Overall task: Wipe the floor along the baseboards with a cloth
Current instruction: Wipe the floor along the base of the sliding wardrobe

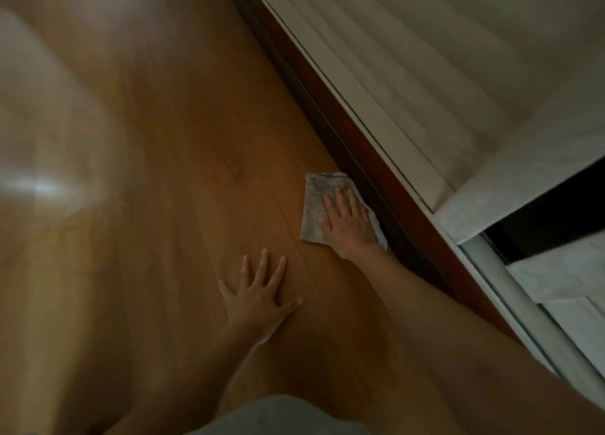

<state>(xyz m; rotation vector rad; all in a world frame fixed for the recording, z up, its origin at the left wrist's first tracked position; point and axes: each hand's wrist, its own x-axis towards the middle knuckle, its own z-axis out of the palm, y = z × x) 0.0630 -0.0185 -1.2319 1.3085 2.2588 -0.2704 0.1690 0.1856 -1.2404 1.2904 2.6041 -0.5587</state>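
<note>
The cloth [322,205] lies flat on the wooden floor [170,179], its right edge just beside the dark brown baseboard [370,159] that runs from far left to near right. It looks thin, limp and light, a pale grey rectangle with darker smudges, so it should bunch or fold readily unless held down by a broad palm instead of a pinch at 1 corner. The right hand [348,225] presses on it with fingers straight and slightly spread, covering its near right half. The left hand [258,293] rests spread flat on bare floor, near and to the left, apart from the cloth. The floor is smooth, glossy planks with fine seams, likely letting the cloth slide easily. Above the baseboard runs a pale ribbed panel [409,74].
</note>
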